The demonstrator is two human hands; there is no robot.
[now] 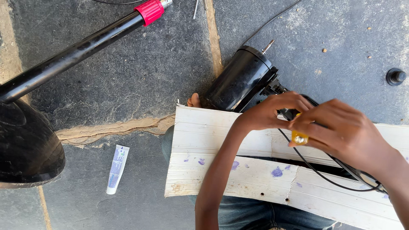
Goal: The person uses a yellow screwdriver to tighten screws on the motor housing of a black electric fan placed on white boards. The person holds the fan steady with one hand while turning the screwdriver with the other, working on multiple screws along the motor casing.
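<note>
Here, my right hand (341,127) pinches a yellow-handled tool (299,137) | my left hand (272,113) curls on the connector (287,113) just left of it | black motor (240,81) lies far-left, long axis slanting far-right, on the white board (213,145).

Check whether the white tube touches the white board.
Apart. The head view shows bare stone floor between the white tube and the white board left edge.

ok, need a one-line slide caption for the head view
Both hands, left hand and right hand, work a small yellow-handled tool at a black cylindrical motor resting on a white board.
</note>
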